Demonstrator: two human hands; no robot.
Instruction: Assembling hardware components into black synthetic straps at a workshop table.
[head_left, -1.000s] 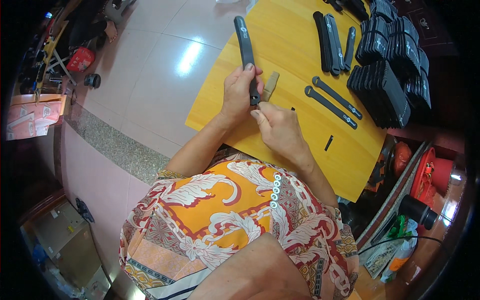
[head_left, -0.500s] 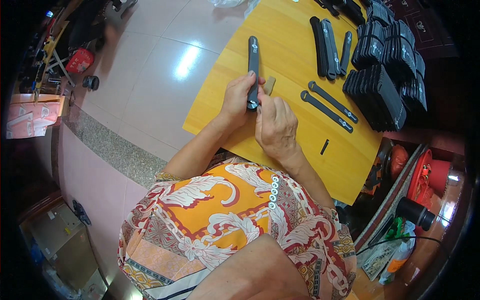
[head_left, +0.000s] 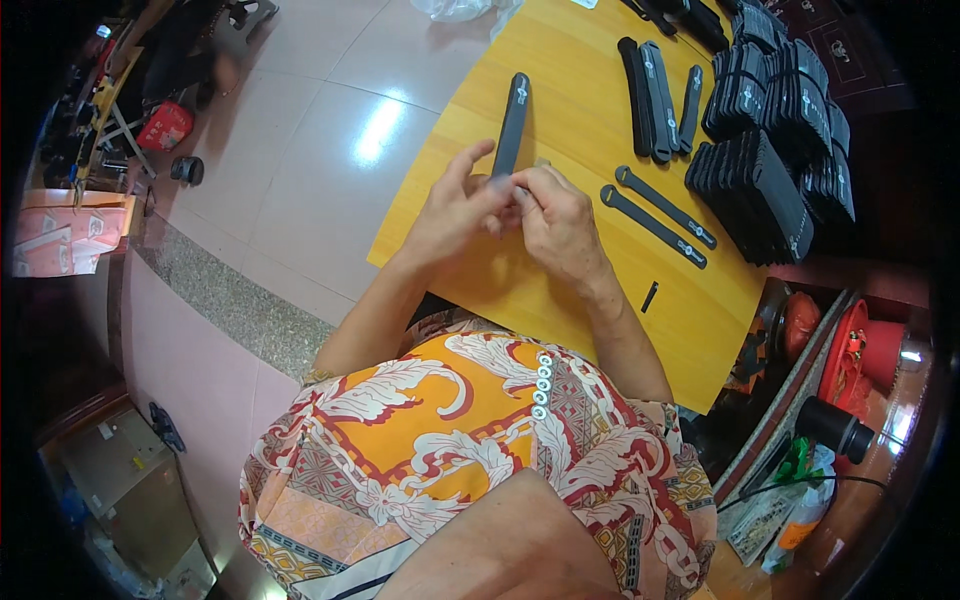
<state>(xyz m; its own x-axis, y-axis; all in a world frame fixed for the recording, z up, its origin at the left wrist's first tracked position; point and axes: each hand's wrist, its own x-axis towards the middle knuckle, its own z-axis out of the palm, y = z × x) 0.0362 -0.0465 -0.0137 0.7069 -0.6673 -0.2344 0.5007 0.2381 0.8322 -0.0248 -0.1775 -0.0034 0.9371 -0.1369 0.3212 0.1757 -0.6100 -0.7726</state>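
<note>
Grip: I see my left hand [head_left: 455,210] and right hand [head_left: 555,220] brought together over the yellow table [head_left: 560,290], both pinching the near end of one long black strap [head_left: 512,120]. The left thumb and bent fingers close on it while its forefinger sticks up free; the right fingers curl over the same end from the other side.

Strap in hand: it runs from my fingertips away from me across the table, near that table's left edge, its far end lying on the wood.

Right of my hands, on the table: two loose black straps [head_left: 655,210] with ring ends lie side by side, slanted, close to my right wrist but apart from it.

Farther up the table: three more black straps [head_left: 655,85] lie next to each other, well apart from my hands.

Right edge of the table: stacks of black strap bundles [head_left: 770,140]; I cannot count them.

Near the table's front edge: one small black bar [head_left: 650,296], alone, beside my right forearm.

In the way: I see nothing between my hands and the strap; the loose pair is the nearest clutter.

Off the table, right: a red tub [head_left: 860,350] and a dark bottle [head_left: 835,428].

Off the table, left: tiled floor [head_left: 300,130].
</note>
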